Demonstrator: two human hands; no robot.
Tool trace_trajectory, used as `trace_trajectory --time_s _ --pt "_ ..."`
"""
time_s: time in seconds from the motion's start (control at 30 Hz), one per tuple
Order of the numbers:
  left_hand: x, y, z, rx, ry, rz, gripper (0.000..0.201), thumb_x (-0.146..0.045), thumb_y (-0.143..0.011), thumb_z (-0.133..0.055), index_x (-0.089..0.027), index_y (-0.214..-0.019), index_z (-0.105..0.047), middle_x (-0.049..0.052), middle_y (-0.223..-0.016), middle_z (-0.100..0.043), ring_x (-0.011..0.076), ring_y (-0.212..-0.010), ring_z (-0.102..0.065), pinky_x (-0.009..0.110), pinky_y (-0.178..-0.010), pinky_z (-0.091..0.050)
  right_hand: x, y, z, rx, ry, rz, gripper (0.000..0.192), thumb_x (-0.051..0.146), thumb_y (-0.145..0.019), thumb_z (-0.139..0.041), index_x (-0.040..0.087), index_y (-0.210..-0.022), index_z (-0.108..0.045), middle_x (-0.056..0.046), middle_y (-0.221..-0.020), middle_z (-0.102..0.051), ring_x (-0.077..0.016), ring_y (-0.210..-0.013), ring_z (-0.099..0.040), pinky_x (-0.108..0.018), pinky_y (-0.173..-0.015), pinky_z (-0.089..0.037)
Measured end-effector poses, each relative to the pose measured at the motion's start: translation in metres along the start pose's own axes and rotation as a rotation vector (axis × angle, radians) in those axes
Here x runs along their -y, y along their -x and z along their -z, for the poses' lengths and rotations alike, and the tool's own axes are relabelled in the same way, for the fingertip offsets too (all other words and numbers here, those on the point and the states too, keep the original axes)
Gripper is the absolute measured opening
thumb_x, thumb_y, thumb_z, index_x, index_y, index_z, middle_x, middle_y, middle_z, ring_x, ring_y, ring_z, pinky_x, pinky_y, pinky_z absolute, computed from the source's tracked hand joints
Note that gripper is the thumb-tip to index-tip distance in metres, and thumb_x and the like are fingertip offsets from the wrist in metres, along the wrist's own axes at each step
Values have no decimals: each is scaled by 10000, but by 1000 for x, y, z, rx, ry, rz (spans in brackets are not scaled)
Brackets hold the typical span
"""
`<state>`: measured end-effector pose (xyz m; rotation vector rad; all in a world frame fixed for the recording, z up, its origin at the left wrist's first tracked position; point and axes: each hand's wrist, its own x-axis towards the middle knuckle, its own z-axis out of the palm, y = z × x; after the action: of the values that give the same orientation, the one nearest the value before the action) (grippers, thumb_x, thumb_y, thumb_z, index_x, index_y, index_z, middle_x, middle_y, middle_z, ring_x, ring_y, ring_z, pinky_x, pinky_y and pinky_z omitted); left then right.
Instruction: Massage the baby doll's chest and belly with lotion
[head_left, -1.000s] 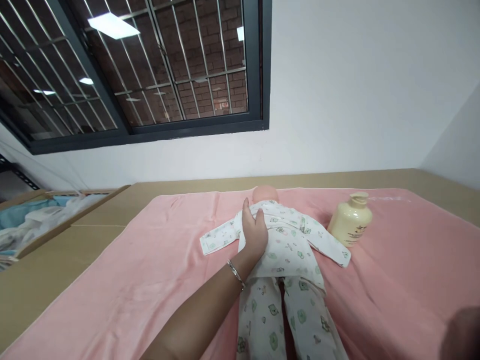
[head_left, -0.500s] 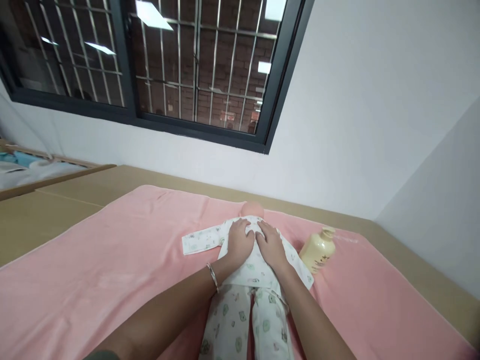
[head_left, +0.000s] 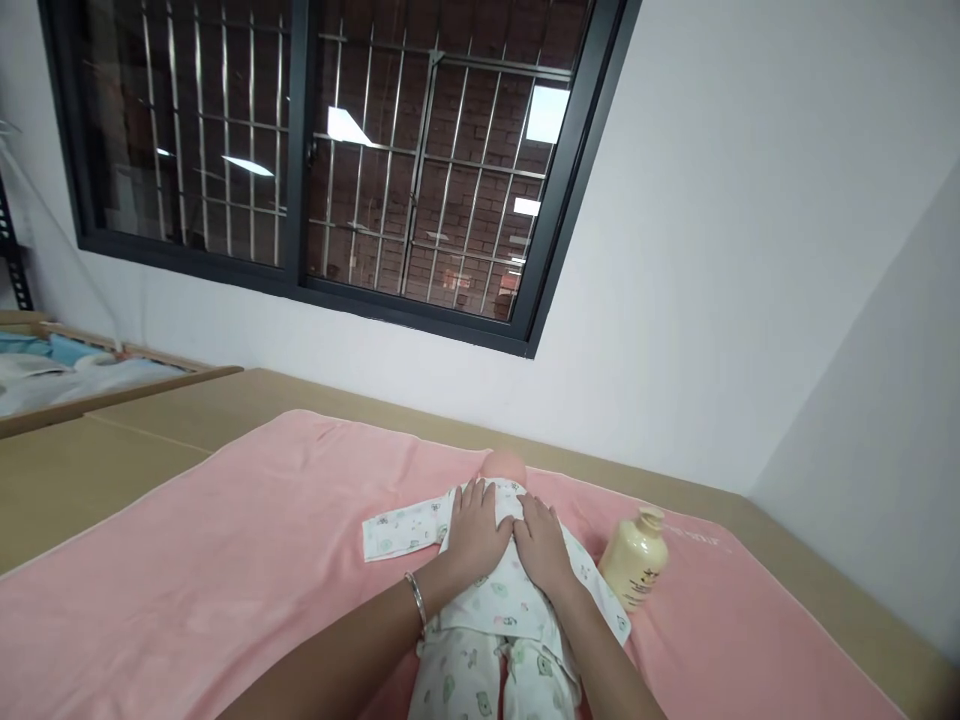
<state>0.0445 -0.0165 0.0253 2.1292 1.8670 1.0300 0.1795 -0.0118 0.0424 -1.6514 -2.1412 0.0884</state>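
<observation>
Doll: a baby doll in a white printed cotton sleepsuit (head_left: 495, 610) lies face down on the pink terry towel (head_left: 225, 560).
Left hand (head_left: 472, 530): fingers spread flat, gripping nothing.
Right hand (head_left: 541, 545): open-palmed; it has joined the left since a second ago.
Nearby: a cream plastic lotion bottle (head_left: 636, 560), just beside the sleeve.

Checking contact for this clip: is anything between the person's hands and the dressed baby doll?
Nothing visible. The left hand and right hand lie flat, side by side, directly on the baby doll, on its printed top. The cream bottle stands apart to the right.

A cream bottle (head_left: 634, 560) lies on the pink towel (head_left: 247, 560).
</observation>
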Motion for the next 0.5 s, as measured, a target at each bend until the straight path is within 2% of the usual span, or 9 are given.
trace_trajectory --time_s 0.13,0.27,0.5 --pt "2 -3 -1 35 33 -3 570 -382 -905 -396 -147 -1422 -442 141 -1485 -455 292 -1408 -346 480 -1191 -177 -2 0 -3 -64 -54 1 520 241 -899 -317 126 -1367 -512 -113 -1415 -537 -238 -1352 -430 -437 -1183 -169" --pt "2 -4 0 20 56 7 538 -385 -897 -421 -185 -1390 -492 116 -1456 -496 281 -1390 -374 466 -1193 -188 -4 -1 -7 -105 -80 14 518 247 -895 -342 115 -1360 -528 -118 -1415 -538 -244 -1348 -436 -438 -1179 -188" --pt "4 -3 -1 7 91 2 521 -376 -898 -414 -170 -1365 -519 110 -1430 -522 270 -1366 -403 443 -1196 -183 -4 -1 -8 -122 -99 4 519 253 -891 -360 135 -1365 -537 -106 -1399 -556 -234 -1343 -449 -421 -1183 -185"
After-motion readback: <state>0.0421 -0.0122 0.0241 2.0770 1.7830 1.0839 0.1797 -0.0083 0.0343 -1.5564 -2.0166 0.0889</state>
